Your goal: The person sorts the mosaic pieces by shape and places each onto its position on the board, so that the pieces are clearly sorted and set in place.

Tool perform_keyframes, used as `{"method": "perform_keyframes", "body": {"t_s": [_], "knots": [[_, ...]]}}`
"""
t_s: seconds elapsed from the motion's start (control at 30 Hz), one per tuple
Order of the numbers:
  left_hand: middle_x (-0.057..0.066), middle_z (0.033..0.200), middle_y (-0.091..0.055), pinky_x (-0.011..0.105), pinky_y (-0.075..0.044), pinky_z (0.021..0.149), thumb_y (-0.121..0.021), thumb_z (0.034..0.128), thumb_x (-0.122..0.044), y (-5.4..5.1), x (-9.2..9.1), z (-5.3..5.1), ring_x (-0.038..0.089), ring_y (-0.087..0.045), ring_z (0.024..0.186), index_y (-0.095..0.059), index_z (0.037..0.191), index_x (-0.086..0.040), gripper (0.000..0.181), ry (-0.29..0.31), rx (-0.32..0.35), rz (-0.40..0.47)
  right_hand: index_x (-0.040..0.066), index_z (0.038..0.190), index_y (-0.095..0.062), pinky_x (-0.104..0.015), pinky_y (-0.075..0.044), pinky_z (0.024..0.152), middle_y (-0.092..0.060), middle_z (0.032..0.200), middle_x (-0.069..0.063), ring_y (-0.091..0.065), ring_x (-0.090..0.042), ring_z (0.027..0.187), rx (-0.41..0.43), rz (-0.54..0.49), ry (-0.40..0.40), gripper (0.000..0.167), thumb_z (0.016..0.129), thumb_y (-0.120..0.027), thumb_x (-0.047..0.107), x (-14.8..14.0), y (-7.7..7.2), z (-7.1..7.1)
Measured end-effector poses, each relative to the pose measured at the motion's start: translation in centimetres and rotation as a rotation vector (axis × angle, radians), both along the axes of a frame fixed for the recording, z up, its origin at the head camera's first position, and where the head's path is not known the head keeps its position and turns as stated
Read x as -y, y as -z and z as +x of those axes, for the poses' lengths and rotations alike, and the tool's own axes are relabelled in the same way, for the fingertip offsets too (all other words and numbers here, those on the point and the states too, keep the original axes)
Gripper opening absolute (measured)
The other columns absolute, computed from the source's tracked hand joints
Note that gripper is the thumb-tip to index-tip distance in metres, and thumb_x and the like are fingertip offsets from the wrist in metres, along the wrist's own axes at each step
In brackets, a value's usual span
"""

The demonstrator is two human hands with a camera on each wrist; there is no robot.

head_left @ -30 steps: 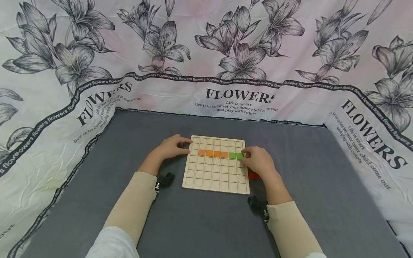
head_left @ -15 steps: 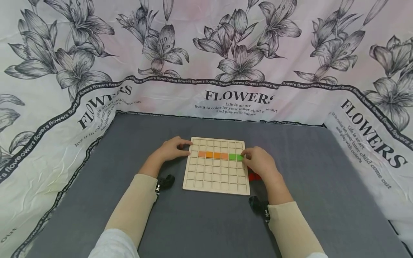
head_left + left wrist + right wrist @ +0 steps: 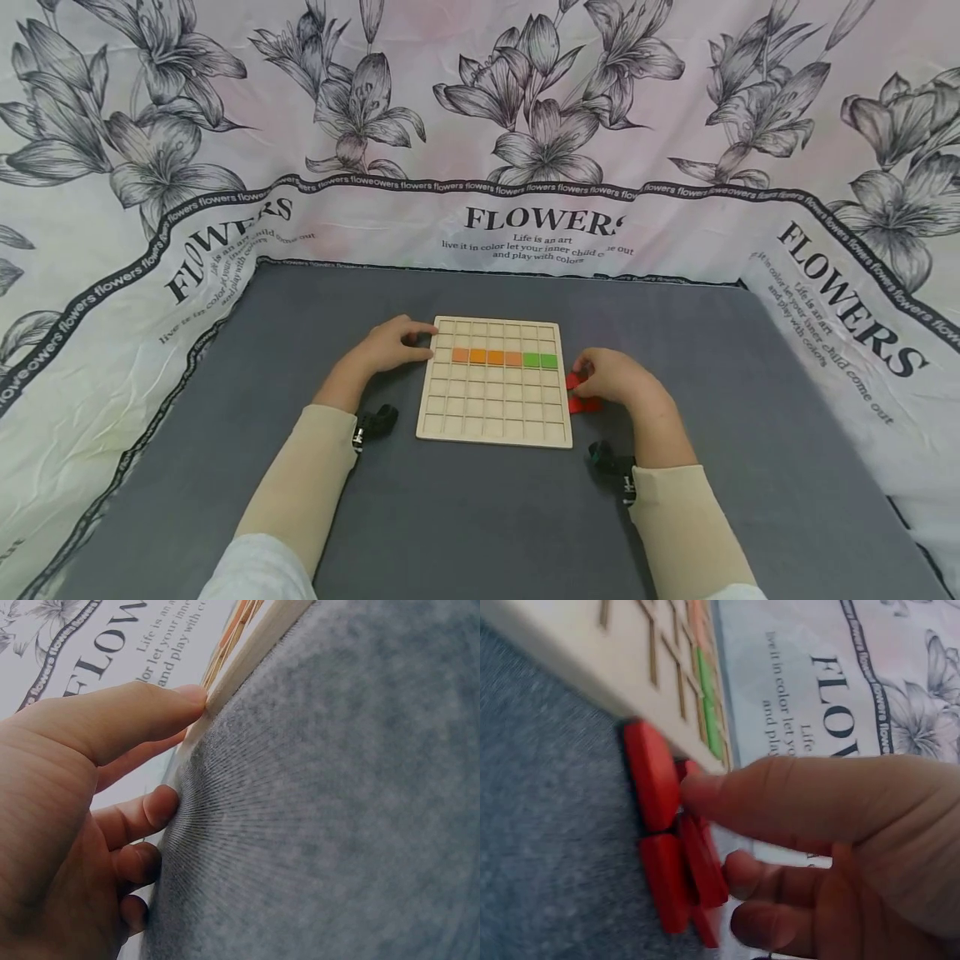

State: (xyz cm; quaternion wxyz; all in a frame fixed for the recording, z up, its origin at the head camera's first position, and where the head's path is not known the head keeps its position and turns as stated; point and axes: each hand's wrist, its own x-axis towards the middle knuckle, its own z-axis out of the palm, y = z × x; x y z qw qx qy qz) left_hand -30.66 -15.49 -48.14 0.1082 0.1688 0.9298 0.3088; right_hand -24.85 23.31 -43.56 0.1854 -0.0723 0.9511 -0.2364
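The wooden grid board (image 3: 491,406) lay flat on the gray tabletop (image 3: 450,525), between both hands. Four orange tiles (image 3: 477,357) and two green tiles (image 3: 540,361) occupied adjoining compartments of a single row in the board's upper half, with the green pair at the right end.

The left hand (image 3: 382,344) was relaxed, thumb and index fingertips touching the board's left edge. The right hand (image 3: 618,379) was positioned at the red tiles (image 3: 585,405), which lay clustered and partly overlapping just beside the board's right edge. Its thumb overlapped one red tile in the right wrist view; whether that tile was pinched could not be determined.
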Motion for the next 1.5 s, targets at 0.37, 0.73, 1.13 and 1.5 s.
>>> {"method": "perform_keyframes", "body": {"t_s": [0.37,0.73,1.13,1.5], "knots": [[0.006,0.100,-0.049,0.042,-0.034,0.075,-0.076,0.0950,-0.034,-0.3,0.0,0.2,0.024,-0.043,0.086,-0.064,0.143,-0.021,0.051,0.009,-0.005,-0.003,0.003,0.127,-0.069,-0.047,-0.051,0.079,-0.065,0.108,-0.018,-0.059,-0.030,0.090,-0.081,0.052,-0.019,0.041,0.087,-0.077,0.011,-0.2,0.7,-0.2],[0.006,0.100,-0.050,0.041,-0.035,0.074,-0.077,0.0943,-0.034,0.2,-0.2,0.0,0.024,-0.044,0.085,-0.065,0.141,-0.021,0.050,0.008,0.002,0.013,0.003,0.107,-0.070,-0.043,-0.049,0.075,-0.066,0.098,-0.011,-0.059,-0.026,0.083,-0.107,-0.008,0.030,0.021,0.090,-0.075,0.014,-0.7,0.9,0.2],[0.006,0.100,-0.050,0.041,-0.034,0.075,-0.077,0.0940,-0.034,0.5,-0.1,0.3,0.023,-0.044,0.085,-0.065,0.141,-0.022,0.050,0.005,-0.006,0.011,0.006,0.119,-0.075,-0.037,-0.046,0.064,-0.068,0.101,-0.007,-0.055,-0.021,0.073,-0.236,-0.085,0.036,0.028,0.092,-0.072,0.013,0.2,-1.0,0.7],[0.006,0.102,-0.050,0.041,-0.035,0.075,-0.077,0.0945,-0.034,0.2,0.1,-0.1,0.024,-0.044,0.086,-0.065,0.142,-0.021,0.051,0.005,-0.026,-0.007,0.008,0.115,-0.077,-0.038,-0.049,0.072,-0.065,0.092,-0.002,-0.057,-0.019,0.080,-0.178,-0.022,-0.106,0.025,0.090,-0.076,0.013,2.3,-0.9,0.5]]}}
